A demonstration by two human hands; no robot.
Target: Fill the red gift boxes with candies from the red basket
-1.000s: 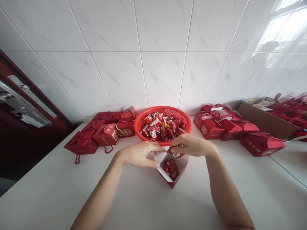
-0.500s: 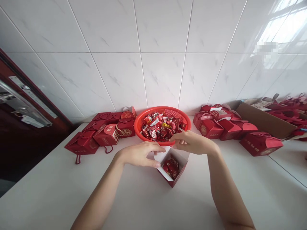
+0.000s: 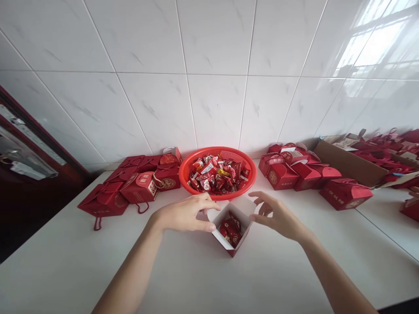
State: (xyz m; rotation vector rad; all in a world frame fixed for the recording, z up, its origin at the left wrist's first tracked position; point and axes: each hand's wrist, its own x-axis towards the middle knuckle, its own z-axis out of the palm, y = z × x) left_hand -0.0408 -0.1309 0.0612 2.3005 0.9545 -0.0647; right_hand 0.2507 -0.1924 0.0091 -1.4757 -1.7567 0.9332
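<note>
A small red cardboard box [image 3: 225, 245] with a white inside stands with its top flaps up on the white table. Several red-wrapped candies [image 3: 230, 230] lie in it. My left hand [image 3: 186, 213] is at the box's left side, thumb and fingers apart around the left flap, the thumb tip at the rim. On the right, my right hand [image 3: 273, 213] has its fingers curved and apart beside the right flap; whether they touch it I cannot tell. Just behind the box sits a red plastic basket [image 3: 186, 184] heaped with wrapped candies [image 3: 218, 174].
Closed red boxes [image 3: 104, 198] with cord handles stand in a group at the left. More red boxes [image 3: 283, 175] are at the right, beside a brown carton [image 3: 350, 163] full of red items. A white tiled wall [image 3: 216, 109] runs along the back of the table [image 3: 183, 274].
My right hand has moved right and down, from the basket's front rim to the right side of the open box. My left hand stays at the box. The view has shifted slightly.
</note>
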